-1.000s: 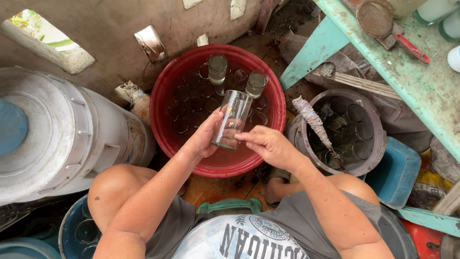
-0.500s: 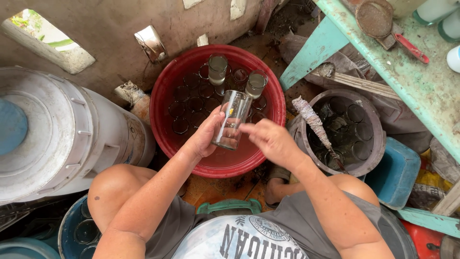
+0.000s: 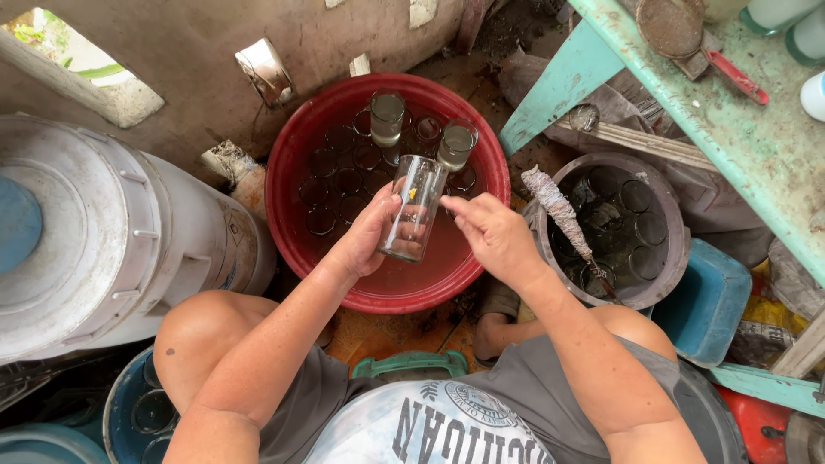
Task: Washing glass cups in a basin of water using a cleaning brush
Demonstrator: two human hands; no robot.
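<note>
My left hand (image 3: 367,235) grips a clear drinking glass (image 3: 414,206), tilted with its mouth pointing away from me, above the red basin (image 3: 292,155). My right hand (image 3: 494,234) is beside the glass on the right, fingers bent, fingertips close to its side; it holds nothing that I can see. Several glasses lie submerged in the red basin, and two taller glasses (image 3: 387,118) (image 3: 455,143) stand upright at its far side.
A grey basin (image 3: 675,225) to the right holds more glasses and a wrapped scrubbing stick (image 3: 559,210). A large white drum (image 3: 103,232) stands at left, a worn green table (image 3: 739,129) at upper right, a blue tub (image 3: 707,305) and a blue bucket (image 3: 120,412) nearby.
My right hand has moved up along the glass's right side, from near its base toward its middle. The left hand keeps its grip; the view shifted slightly.
</note>
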